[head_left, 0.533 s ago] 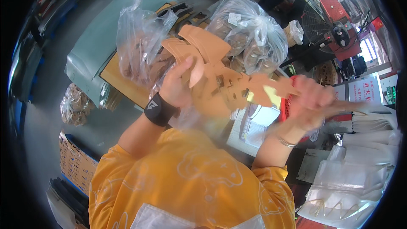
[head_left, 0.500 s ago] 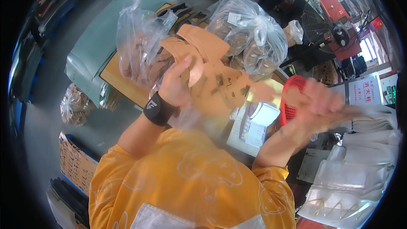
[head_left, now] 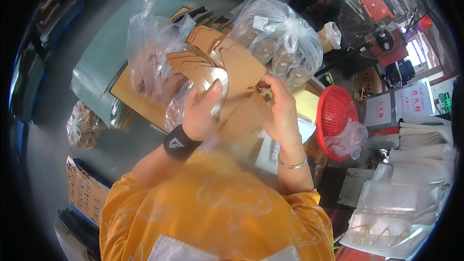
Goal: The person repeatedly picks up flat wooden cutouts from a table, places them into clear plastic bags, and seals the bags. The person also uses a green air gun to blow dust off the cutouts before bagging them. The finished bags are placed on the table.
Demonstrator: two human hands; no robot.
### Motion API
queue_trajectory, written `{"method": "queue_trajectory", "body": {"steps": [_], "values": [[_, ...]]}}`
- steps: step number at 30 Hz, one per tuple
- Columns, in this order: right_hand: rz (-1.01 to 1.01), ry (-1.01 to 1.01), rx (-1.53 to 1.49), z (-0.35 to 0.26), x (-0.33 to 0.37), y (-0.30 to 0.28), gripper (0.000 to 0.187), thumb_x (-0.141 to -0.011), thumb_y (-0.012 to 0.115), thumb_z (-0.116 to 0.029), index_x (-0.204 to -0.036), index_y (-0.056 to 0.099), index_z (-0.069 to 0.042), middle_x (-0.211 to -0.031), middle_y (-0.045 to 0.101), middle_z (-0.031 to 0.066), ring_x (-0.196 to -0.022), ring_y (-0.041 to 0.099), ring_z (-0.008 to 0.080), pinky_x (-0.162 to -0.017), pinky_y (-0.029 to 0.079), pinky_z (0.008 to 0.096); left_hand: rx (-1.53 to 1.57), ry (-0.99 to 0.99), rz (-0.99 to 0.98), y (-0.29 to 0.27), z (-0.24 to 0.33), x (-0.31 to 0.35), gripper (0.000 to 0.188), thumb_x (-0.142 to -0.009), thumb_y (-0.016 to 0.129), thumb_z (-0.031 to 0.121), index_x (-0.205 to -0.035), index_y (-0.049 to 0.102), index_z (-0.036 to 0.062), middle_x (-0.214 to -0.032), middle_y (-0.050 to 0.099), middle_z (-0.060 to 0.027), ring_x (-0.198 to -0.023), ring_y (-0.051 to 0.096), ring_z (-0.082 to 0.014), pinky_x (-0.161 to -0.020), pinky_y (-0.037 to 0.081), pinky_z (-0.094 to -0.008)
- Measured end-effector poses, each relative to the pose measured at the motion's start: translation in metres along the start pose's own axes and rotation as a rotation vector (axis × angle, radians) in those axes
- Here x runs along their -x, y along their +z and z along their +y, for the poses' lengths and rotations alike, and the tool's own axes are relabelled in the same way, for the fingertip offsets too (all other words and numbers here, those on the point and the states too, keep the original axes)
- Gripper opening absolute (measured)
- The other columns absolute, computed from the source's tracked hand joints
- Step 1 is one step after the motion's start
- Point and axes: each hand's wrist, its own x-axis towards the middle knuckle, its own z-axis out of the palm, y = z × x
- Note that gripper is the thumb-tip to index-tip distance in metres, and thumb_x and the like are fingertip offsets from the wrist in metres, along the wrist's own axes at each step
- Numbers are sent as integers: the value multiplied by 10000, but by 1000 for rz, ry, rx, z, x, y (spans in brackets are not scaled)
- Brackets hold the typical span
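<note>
My left hand (head_left: 199,118), with a black wristband, is closed around a stack of tan, curved flat cut pieces (head_left: 239,65) over the table. Its thumb lies across the stack, whose layered edges fan out to the left. My right hand (head_left: 282,113), wearing bracelets, is at the right edge of the stack, its fingers bent onto the tan pieces; part of the grip is hidden behind them. Below, a smaller tan piece (head_left: 249,113) shows between my hands, partly blurred. I cannot tell whether it is loose or part of the stack.
Clear plastic bags (head_left: 154,58) with brown pieces lie left of my hands; a larger knotted bag (head_left: 290,38) stands behind. A red plastic basket (head_left: 333,116) holds crumpled plastic on the right. Beyond are a black fan (head_left: 362,24) and white sheets (head_left: 401,183). A green-clad person stands far back.
My right hand has swung left from in front of the red basket to the stack's right edge. The stack in my left hand has tilted, and the basket is now uncovered.
</note>
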Motion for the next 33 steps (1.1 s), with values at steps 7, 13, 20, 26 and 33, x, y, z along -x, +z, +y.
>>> {"method": "queue_trajectory", "body": {"steps": [7,13,20,26,33], "values": [[310,-294,130,-3,16,24,415,-699,711,-204,-1059,571,-51,-952,586,101,-909,522,296,-789,387,401,60,-8,1,8,3,6,317,-953,469,202,-1222,454,35,-1158,564,-96,-1009,588,-236,-843,502,-398],[66,-124,85,6,27,2,349,-682,732,-199,-959,599,-33,-909,602,110,-873,545,294,-785,396,400,82,-63,-37,-3,-7,8,312,-972,434,203,-1230,439,27,-1137,552,-64,-1048,541,-158,-893,453,-315],[-169,-237,-1096,13,27,-70,287,-788,697,-267,-879,534,-48,-831,613,126,-744,585,269,-716,472,451,99,-124,6,-9,-5,1,343,-972,437,255,-1232,465,34,-1183,545,-50,-1060,536,-151,-892,442,-317],[-449,477,-1372,-2,4,-44,317,-896,572,-276,-1057,532,-6,-977,612,114,-863,580,205,-741,472,355,-217,-231,-173,-16,-10,-3,305,-962,474,203,-1209,487,26,-1139,563,-34,-1001,552,-128,-875,450,-298],[378,286,-1250,77,31,-62,334,-897,552,-181,-1154,509,28,-1065,602,126,-892,614,220,-735,509,348,-162,-450,-7,-39,0,4,308,-948,500,223,-1173,513,13,-1065,560,-14,-983,531,-96,-821,457,-265]]}}
